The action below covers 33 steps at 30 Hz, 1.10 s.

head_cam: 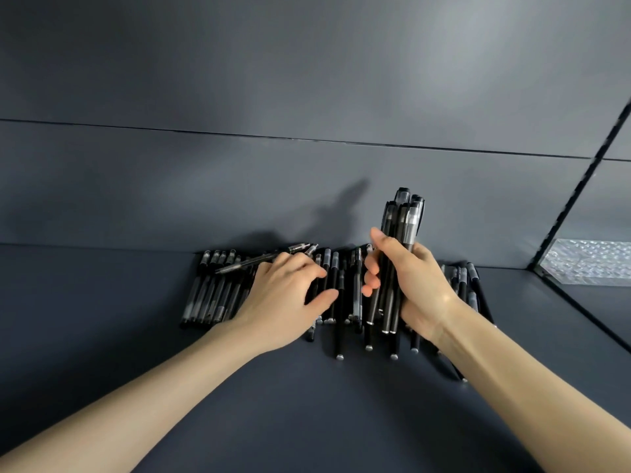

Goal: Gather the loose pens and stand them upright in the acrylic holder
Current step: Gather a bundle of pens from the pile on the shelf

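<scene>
Slate-grey matte tabletop [307,404] fills the lower view and meets a back wall [239,97] of the same colour; along that junction lies the row of loose pens [211,291], black-barrelled with clear caps, mostly side by side with their ends towards the wall, some poking out nearer the person; the left hand [283,295] rests on the middle of this row with fingers spread and fairly straight, thumb out to the side, curled round no pen that I can see; the right hand [420,288] is wrapped tightly round a bundle of pens [403,216], held roughly upright above the row, caps at the top, fingers and thumb pressing the barrels together near their middle; at the far right edge, well apart from the pens, sits a clear textured acrylic holder [587,264], its opening not readable from here; one askew pen [252,261] lies crosswise over the row just beyond the left fingertips. By my judgement the pens are light, stiff and smooth, so they roll readily and can slide lengthwise out of a loose fist; a firm mid-barrel wrap with ends squared looks safest.
</scene>
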### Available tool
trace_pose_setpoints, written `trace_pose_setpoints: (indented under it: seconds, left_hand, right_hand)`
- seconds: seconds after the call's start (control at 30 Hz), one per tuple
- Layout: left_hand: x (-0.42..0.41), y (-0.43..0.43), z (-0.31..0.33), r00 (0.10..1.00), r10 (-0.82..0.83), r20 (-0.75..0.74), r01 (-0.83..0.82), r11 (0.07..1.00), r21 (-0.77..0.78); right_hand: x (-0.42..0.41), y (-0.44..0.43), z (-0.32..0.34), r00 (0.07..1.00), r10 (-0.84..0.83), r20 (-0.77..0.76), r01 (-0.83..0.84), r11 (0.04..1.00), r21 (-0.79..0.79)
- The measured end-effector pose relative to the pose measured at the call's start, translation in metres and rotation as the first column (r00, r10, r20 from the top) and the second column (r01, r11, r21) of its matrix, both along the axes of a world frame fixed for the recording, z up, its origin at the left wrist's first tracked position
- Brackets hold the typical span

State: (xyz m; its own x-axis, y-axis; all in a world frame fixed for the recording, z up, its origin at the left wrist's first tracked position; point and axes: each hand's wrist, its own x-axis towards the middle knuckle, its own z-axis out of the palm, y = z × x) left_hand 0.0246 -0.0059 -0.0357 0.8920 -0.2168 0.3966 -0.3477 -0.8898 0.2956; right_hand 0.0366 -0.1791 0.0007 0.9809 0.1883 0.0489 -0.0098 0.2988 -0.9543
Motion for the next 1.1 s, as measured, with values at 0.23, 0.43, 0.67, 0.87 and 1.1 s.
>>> trace_pose_setpoints:
  seconds: [0.23,0.43,0.67,0.87,1.1]
  left_hand:
    - [0.012,-0.011,0.007,0.976,0.209,-0.054,-0.189,0.948,0.258]
    - [0.01,-0.013,0.016,0.979,0.202,-0.038,-0.178,0.924,0.338]
    - [0.009,-0.003,0.016,0.984,0.138,-0.113,-0.117,0.977,0.178]
    - [-0.001,-0.002,0.025,0.966,-0.223,-0.131,0.109,0.81,-0.577]
    - [-0.013,-0.009,0.026,0.88,-0.438,-0.185,0.271,0.782,-0.562]
  right_hand:
    - [0.003,0.0,-0.002,0.999,-0.006,0.039,0.009,0.998,-0.068]
    - [0.002,0.002,-0.003,0.999,-0.008,0.037,0.01,0.997,-0.077]
    - [0.002,0.003,-0.004,0.998,0.009,0.058,-0.003,0.995,-0.097]
    - [0.0,0.008,-0.005,0.994,-0.038,0.1,0.046,0.996,-0.079]
    - [-0.003,0.006,-0.001,0.991,-0.09,0.094,0.098,0.991,-0.089]
